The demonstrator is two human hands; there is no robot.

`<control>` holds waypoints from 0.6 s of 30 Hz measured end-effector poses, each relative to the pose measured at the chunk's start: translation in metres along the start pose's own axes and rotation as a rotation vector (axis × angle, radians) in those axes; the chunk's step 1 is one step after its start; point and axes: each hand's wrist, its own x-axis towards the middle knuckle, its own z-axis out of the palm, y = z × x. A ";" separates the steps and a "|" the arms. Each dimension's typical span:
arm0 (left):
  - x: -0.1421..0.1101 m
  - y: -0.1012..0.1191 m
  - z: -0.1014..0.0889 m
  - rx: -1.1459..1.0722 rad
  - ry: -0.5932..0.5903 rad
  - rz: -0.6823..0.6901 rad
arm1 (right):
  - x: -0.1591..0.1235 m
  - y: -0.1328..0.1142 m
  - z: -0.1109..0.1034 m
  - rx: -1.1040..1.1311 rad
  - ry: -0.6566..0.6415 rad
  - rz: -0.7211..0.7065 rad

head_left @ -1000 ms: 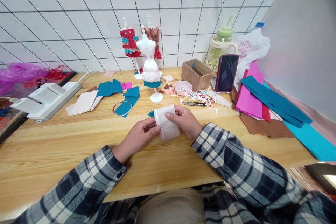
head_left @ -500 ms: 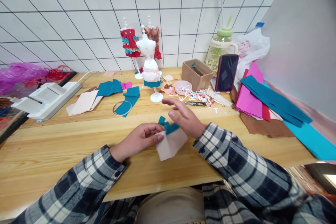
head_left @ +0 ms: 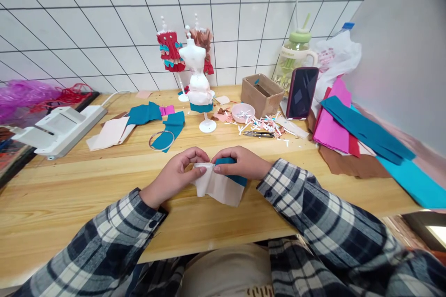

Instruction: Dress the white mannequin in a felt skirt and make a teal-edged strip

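Observation:
A pale pink piece of crepe paper (head_left: 225, 189) with a teal strip (head_left: 237, 179) along its upper edge hangs between my hands, just over the table. My left hand (head_left: 181, 172) pinches its left top edge between thumb and fingers. My right hand (head_left: 245, 162) grips the upper edge beside it, thumb in front, partly covering the teal part. Beyond my hands stands a small white mannequin (head_left: 193, 58) on a round base, wrapped at the hips in pale pink and teal. A ring of thin tape (head_left: 161, 140) lies on a teal piece (head_left: 176, 123) to the left.
Two dressed mannequins (head_left: 170, 51) stand behind. Right of centre are a cardboard box (head_left: 262, 95), a pink bowl (head_left: 243, 112), thread snips (head_left: 258, 134) and paper scraps. A phone (head_left: 302, 93), a bottle (head_left: 294, 55) and stacked coloured paper (head_left: 334, 125) sit right; a power strip (head_left: 71, 130) lies left.
My right hand has come down from above the paper and closed on its upper edge. The paper is now held by both hands, with its left part gathered or folded.

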 end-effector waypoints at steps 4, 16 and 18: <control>-0.002 0.001 0.003 0.002 0.002 0.020 | 0.001 0.001 0.003 -0.021 0.032 -0.033; -0.001 -0.004 0.003 0.123 0.027 0.112 | 0.000 -0.003 0.006 -0.014 0.125 0.017; 0.000 -0.002 0.004 0.239 0.123 0.154 | 0.000 -0.003 0.007 -0.020 0.135 0.013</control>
